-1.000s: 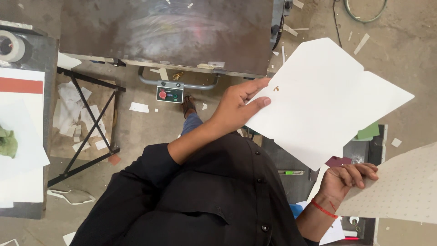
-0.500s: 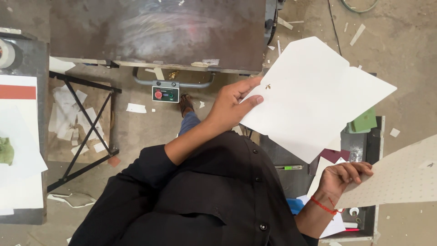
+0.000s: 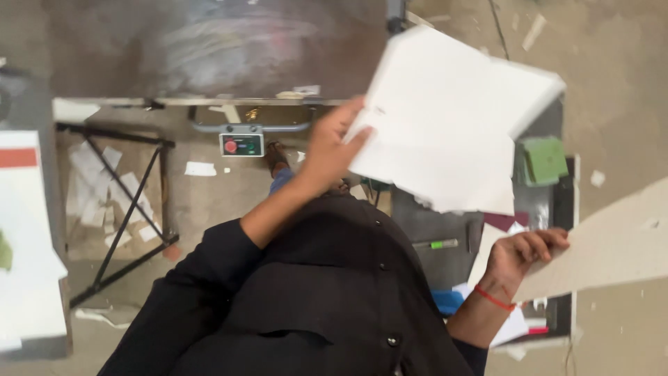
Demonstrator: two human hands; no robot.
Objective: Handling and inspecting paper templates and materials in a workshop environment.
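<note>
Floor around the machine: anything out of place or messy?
Yes. Paper scraps lie scattered on the concrete floor under the black folding stand, with more offcuts at top right. The left hand holds a blurred stack of white sheets; the right hand grips a tan board.

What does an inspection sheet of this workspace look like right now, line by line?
Surface: dark metal machine table, worn, with pale scraps along its front edge.
Job's things: stack of white sheets, raised and blurred; tan board at the right edge.
Clutter: paper scraps on the floor, green pad, green marker.
Grips: left hand pinches the white sheets' edge; right hand, red band at the wrist, holds the tan board's end.
Cables: one dark cable on the floor at top right.
Surroundings: concrete floor, black folding stand, switch box with a red button.
</note>
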